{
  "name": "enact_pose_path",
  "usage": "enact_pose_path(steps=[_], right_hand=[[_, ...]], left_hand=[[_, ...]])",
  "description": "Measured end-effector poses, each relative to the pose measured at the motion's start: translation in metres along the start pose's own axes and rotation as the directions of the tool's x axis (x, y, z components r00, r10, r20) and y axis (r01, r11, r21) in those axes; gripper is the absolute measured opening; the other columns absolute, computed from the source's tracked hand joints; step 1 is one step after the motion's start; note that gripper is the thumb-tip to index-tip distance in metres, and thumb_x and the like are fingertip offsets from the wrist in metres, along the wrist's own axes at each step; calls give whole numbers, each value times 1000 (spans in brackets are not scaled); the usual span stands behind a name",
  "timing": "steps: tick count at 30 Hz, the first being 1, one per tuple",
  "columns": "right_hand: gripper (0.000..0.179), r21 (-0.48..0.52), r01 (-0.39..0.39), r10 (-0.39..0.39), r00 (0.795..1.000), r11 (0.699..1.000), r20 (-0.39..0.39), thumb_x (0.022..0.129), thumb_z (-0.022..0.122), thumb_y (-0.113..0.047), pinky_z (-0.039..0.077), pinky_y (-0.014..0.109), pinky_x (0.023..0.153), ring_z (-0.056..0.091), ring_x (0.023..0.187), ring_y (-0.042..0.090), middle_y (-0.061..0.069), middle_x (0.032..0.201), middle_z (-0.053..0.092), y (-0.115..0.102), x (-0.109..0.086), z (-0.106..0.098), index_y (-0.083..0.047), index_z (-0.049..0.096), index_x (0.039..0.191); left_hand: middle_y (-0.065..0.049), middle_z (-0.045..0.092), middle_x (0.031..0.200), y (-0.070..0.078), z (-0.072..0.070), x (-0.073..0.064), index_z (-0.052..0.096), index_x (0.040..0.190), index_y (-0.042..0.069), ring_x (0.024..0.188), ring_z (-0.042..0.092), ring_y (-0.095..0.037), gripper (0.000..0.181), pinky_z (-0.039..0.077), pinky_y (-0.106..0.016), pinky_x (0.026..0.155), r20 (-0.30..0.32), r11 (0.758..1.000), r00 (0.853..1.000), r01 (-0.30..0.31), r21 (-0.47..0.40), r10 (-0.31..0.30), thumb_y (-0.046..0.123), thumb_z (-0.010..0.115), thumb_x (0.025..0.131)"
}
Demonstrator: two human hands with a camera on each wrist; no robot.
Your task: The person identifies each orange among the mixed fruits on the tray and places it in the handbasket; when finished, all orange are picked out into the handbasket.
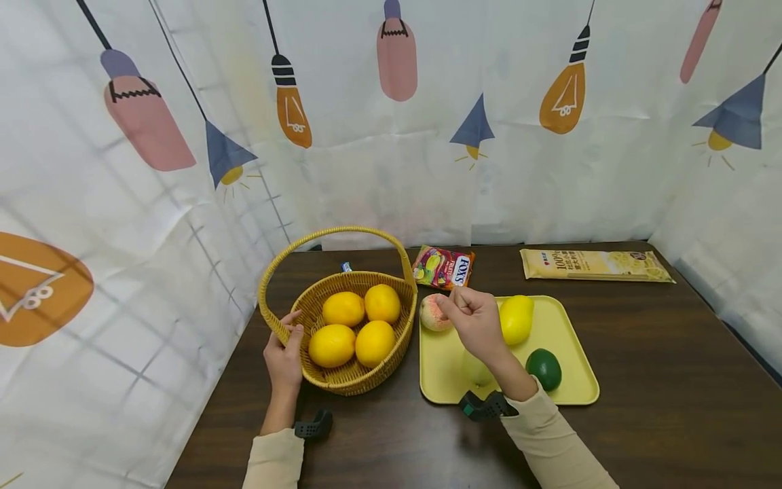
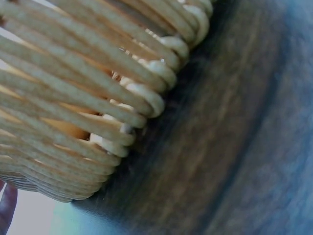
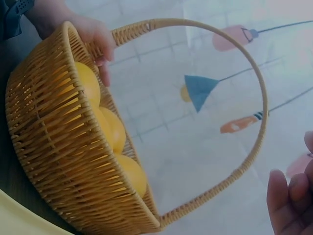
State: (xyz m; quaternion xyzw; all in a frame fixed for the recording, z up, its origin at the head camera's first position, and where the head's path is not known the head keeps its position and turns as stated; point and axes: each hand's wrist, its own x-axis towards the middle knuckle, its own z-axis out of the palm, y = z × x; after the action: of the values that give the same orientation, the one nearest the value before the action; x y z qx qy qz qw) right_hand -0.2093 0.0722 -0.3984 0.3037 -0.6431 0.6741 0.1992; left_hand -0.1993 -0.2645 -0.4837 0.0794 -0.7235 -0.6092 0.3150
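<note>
A woven basket with a tall arched handle stands on the left of the table. Several yellow fruits lie in it. My left hand grips the basket's left side where the handle meets the rim; its fingers show on the rim in the right wrist view. My right hand hovers above a yellow tray, fingers curled, holding nothing visible. Beside its thumb is a pinkish peach. A lemon, a dark green avocado and a partly hidden pale green fruit lie on the tray.
Behind the tray lies a red candy bag. A long yellow packet rests at the back right. Close to the basket's far rim is a small blue wrapper. A patterned curtain hangs behind the table.
</note>
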Motion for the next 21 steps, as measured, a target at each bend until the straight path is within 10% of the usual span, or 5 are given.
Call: enact_pose_path(steps=[10, 17, 21], right_hand=[[51, 21, -111, 111, 993, 994, -35, 95, 58, 4, 51, 27, 64, 49, 57, 19, 7, 60, 39, -2, 2, -1, -6, 24, 58], [47, -46, -97, 98, 995, 994, 25, 93, 57, 9, 35, 24, 55, 37, 52, 16, 8, 58, 42, -1, 1, -1, -6, 33, 56], [54, -65, -82, 86, 994, 994, 71, 100, 45, 4, 44, 25, 65, 49, 58, 21, 9, 61, 57, -4, 2, -1, -6, 46, 47]], left_hand=[[-25, 60, 127, 32, -2, -8, 57, 96, -14, 127, 49, -33, 25, 38, -16, 92, 43, 1000, 999, 8, 0, -8, 11, 57, 98], [-28, 60, 127, 39, 0, -9, 57, 96, -13, 125, 49, -37, 25, 40, -17, 91, 41, 1000, 999, 1, 1, -1, 11, 57, 98], [-27, 60, 127, 39, 0, -10, 56, 95, -15, 125, 49, -38, 25, 39, -17, 90, 43, 1000, 999, 5, -3, -5, 10, 57, 98]])
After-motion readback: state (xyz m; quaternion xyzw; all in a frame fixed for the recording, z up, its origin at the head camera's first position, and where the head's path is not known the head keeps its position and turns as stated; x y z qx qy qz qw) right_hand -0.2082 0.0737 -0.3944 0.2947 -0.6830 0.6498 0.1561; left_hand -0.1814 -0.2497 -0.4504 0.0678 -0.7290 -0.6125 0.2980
